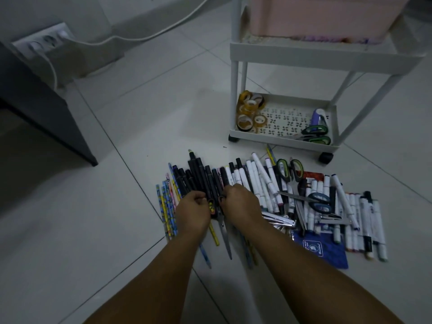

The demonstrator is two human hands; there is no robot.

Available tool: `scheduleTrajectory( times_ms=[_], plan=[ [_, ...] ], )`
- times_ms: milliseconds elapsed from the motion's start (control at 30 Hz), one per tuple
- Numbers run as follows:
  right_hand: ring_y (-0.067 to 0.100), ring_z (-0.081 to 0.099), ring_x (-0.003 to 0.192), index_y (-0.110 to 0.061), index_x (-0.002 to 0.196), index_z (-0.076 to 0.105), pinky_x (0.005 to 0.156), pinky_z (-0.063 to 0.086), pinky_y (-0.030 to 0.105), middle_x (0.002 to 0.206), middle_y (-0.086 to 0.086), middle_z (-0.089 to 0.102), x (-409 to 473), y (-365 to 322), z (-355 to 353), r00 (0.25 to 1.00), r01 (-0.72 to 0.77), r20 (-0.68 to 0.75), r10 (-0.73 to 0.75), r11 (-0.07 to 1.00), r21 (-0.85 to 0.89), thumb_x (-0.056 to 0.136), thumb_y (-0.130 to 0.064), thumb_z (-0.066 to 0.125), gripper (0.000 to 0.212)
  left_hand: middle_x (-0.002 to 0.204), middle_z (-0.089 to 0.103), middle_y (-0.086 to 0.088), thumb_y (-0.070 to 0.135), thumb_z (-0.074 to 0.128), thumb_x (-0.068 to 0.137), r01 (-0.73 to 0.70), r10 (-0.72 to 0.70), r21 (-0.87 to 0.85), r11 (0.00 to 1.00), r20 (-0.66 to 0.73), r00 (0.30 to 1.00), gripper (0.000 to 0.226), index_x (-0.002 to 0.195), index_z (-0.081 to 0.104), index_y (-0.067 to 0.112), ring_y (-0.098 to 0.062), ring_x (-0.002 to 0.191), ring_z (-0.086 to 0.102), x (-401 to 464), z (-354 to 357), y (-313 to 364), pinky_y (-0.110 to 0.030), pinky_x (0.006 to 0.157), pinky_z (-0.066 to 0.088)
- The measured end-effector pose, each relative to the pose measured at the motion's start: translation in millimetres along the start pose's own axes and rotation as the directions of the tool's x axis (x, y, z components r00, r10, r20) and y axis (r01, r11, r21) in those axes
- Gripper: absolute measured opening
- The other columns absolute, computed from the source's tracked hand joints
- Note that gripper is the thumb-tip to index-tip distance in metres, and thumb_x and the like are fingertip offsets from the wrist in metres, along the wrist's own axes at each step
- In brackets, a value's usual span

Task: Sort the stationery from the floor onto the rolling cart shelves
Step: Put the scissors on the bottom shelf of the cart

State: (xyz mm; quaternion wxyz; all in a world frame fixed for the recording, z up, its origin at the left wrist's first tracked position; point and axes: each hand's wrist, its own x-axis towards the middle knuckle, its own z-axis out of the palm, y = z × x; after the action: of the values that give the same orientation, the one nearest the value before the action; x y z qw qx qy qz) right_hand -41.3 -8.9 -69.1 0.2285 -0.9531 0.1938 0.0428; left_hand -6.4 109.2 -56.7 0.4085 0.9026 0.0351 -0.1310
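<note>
Both hands work at the near-left end of the stationery pile on the floor. The left hand has its fingers curled around the near ends of a bundle of black markers; the right hand closes its grip on the same bundle from the opposite side, fingers curled over the barrels. A pair of scissors lies directly beneath the grip, blades pointing toward the person, and patterned pencils lie just left of it. To the right of the grip the white markers spread out, with more scissors and a blue booklet among them. Beyond the grip stands the rolling cart — its bottom shelf already holds tape rolls and green-handled scissors. Handling judgement: the markers are light, stiff and smooth — a loose bundle is likely to fan out or slip. Take hold around the middle of the barrels, squeezing from both sides, and keep fingers clear of the blades below.
</note>
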Motion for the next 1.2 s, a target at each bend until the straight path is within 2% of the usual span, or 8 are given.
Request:
scheduleTrajectory(
  times_ms=[133,233,433,567,800,900,1033,1200],
  plan=[
    [0.026,0.06,0.071,-0.01,0.087,0.058,0.052,0.031,0.028,0.08,0.009,0.064,0.3,3.8,-11.1,0.995,-0.039,-0.092,0.047,0.995,0.089,0.091,-0.015,0.049,0.011,0.103,0.069,-0.003,0.011,0.054,0.094,-0.065,0.069,0.056,0.996,-0.069,0.995,0.023,0.112,0.068,0.012,-0.008,0.078,0.053,-4.9,4.2,8.8,-0.018,0.068,0.036],
    [0.026,0.053,0.063,-0.012,0.092,0.058,0.053,0.03,0.028,0.069,0.006,0.06,4.3,11.5,-29.6,0.979,-0.083,-0.161,0.126,0.965,0.251,0.094,-0.024,0.051,0.014,0.09,0.063,0.0,0.017,0.054,0.095,-0.111,0.112,0.014,0.994,-0.081,0.99,0.015,0.105,0.064,0.012,-0.014,0.078,0.055,-8.0,11.9,18.7,-0.022,0.067,0.035],
    [0.018,0.055,0.065,-0.012,0.097,0.059,0.056,0.037,0.025,0.075,0.002,0.06,11.3,34.8,-60.6,0.904,-0.19,-0.234,0.358,0.826,0.531,0.093,-0.024,0.056,0.013,0.083,0.063,0.002,0.037,0.046,0.099,-0.208,0.22,-0.08,0.975,0.196,0.956,0.027,0.098,0.062,0.016,-0.012,0.073,0.057,-9.3,40.7,49.3,-0.026,0.062,0.043],
    [0.017,0.055,0.071,-0.011,0.098,0.063,0.062,0.043,0.027,0.082,0.003,0.062,12.3,55.8,-72.1,0.863,-0.236,-0.24,0.444,0.776,0.585,0.093,-0.022,0.056,0.014,0.076,0.067,-0.005,0.028,0.049,0.099,-0.142,0.192,-0.159,0.977,0.371,0.909,0.026,0.085,0.065,0.011,-0.021,0.069,0.064,-9.9,57.3,66.9,-0.028,0.061,0.051],
    [0.025,0.06,0.07,-0.016,0.091,0.069,0.054,0.038,0.025,0.081,0.007,0.069,-4.1,113.2,-81.3,0.831,-0.39,-0.257,0.493,0.847,0.362,0.096,-0.026,0.047,0.024,0.076,0.058,-0.007,0.015,0.044,0.101,0.059,0.051,-0.256,0.965,0.401,0.915,0.022,0.087,0.059,0.006,-0.019,0.068,0.051,-13.6,79.5,83.8,-0.026,0.059,0.041],
    [0.028,0.064,0.087,-0.022,0.096,0.073,0.067,0.048,0.027,0.093,0.005,0.072,-14.0,141.3,-84.0,0.916,-0.373,-0.142,0.375,0.927,0.046,0.089,-0.021,0.055,0.02,0.075,0.057,-0.006,0.016,0.046,0.101,0.069,0.051,-0.267,0.961,0.418,0.907,0.021,0.087,0.059,0.006,-0.021,0.069,0.052,-13.1,85.1,86.4,-0.031,0.065,0.043],
    [0.03,0.053,0.109,-0.037,0.105,0.07,0.092,0.046,0.038,0.111,-0.002,0.068,-21.8,155.3,-90.4,0.942,-0.309,0.091,0.323,0.941,-0.134,0.083,-0.033,0.068,0.023,0.079,0.059,-0.007,0.014,0.043,0.101,0.091,0.032,-0.262,0.961,0.432,0.902,0.021,0.089,0.059,0.008,-0.021,0.07,0.053,-14.5,95.0,87.6,-0.032,0.066,0.043],
    [0.026,0.049,0.112,-0.041,0.108,0.066,0.103,0.032,0.045,0.109,-0.005,0.065,-29.5,157.2,-98.9,0.967,-0.207,0.079,0.241,0.93,-0.304,0.088,-0.034,0.063,0.021,0.08,0.06,-0.008,0.012,0.043,0.1,0.098,0.035,-0.279,0.955,0.435,0.9,0.028,0.076,0.056,0.018,-0.021,0.07,0.052,-15.0,97.5,87.8,-0.034,0.068,0.044]
  ],
)
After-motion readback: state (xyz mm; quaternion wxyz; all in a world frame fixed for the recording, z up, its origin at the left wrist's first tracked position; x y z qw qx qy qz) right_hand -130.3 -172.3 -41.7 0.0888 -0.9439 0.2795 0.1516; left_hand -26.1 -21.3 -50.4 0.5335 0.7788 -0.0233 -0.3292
